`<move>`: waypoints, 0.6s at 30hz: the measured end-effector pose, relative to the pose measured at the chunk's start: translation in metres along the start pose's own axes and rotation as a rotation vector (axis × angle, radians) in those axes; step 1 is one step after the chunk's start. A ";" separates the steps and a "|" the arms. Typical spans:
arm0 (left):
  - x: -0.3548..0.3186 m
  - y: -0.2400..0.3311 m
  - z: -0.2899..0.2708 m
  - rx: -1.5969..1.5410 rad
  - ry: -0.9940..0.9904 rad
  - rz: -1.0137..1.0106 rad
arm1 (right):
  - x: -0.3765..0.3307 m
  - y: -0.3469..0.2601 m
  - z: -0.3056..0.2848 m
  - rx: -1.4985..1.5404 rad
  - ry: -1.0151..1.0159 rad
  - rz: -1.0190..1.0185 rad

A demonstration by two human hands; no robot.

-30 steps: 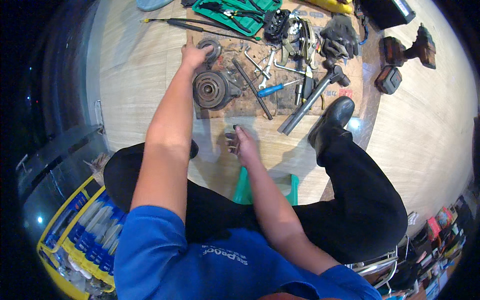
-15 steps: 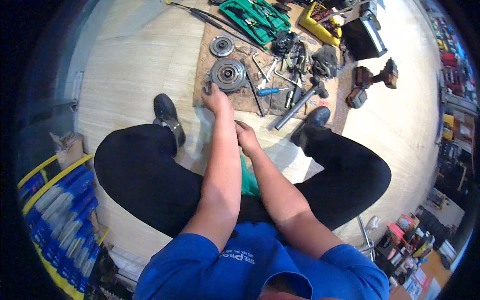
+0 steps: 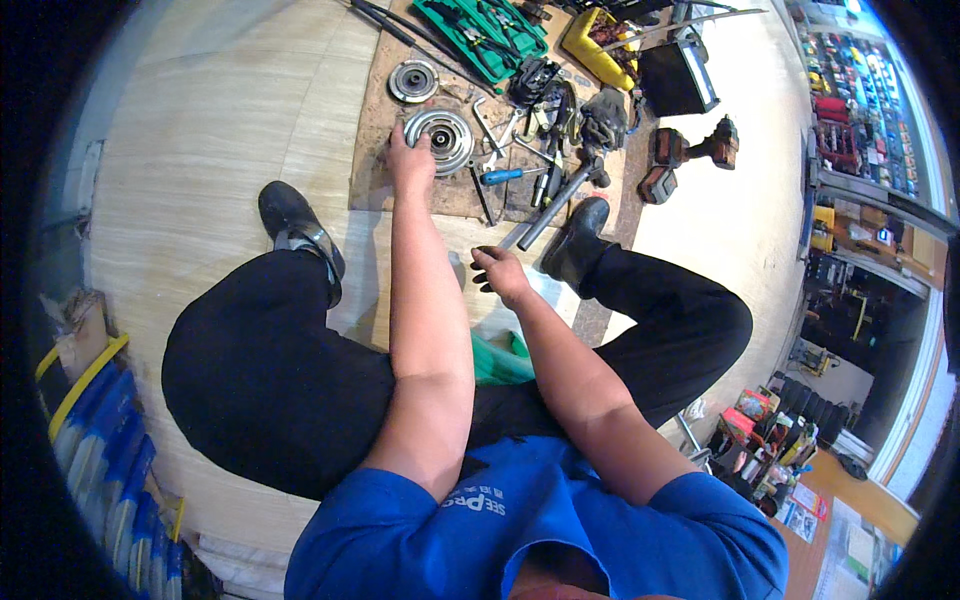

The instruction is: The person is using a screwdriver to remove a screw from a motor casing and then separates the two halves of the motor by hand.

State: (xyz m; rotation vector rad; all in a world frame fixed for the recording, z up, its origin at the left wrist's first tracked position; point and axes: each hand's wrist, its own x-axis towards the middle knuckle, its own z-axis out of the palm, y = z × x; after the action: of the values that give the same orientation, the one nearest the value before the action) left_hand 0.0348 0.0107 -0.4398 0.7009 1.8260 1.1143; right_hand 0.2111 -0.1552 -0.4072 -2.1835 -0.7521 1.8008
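My left hand grips the near-left rim of a large round grooved metal pulley, its thumb over the top face. The pulley lies flat on a worn brown board; the fingers' undersides are hidden. Beyond it lies a smaller metal disc with a dark centre. My right hand hovers above the floor between my legs, fingers apart and slightly curled, with nothing in it. To the pulley's right are a blue-handled screwdriver, a hex key and a dark flat bar.
A hammer lies near my right shoe. Farther back are a green tool case, a yellow bin, a black box, dark gloves and a cordless drill. Blue-and-yellow racks stand at left.
My left hand has slid farther forward along the pulley's left rim. My right hand has moved away from my left forearm, its fingers now spread. The whole view has shifted slightly.
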 end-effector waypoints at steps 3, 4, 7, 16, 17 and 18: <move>0.004 -0.011 -0.007 -0.198 -0.097 -0.069 | 0.003 -0.001 0.005 -0.025 -0.011 0.007; 0.004 -0.014 -0.006 -0.187 -0.056 -0.058 | 0.005 -0.002 0.007 -0.040 -0.015 0.006; -0.005 -0.017 0.002 -0.178 0.094 0.000 | 0.016 -0.001 0.009 -0.081 -0.041 -0.002; -0.042 -0.016 0.014 -0.386 0.171 -0.043 | 0.035 -0.027 -0.006 -0.065 -0.009 -0.056; -0.043 -0.013 0.015 -0.403 0.164 -0.047 | 0.038 -0.031 -0.010 -0.032 0.018 -0.078; -0.041 -0.013 0.013 -0.438 0.180 0.045 | 0.039 -0.038 -0.012 -0.027 0.015 -0.110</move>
State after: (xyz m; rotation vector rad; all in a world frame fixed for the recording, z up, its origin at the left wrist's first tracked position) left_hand 0.0652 -0.0228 -0.4386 0.3947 1.6327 1.5842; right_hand 0.2180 -0.1017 -0.4198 -2.1247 -0.8798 1.7294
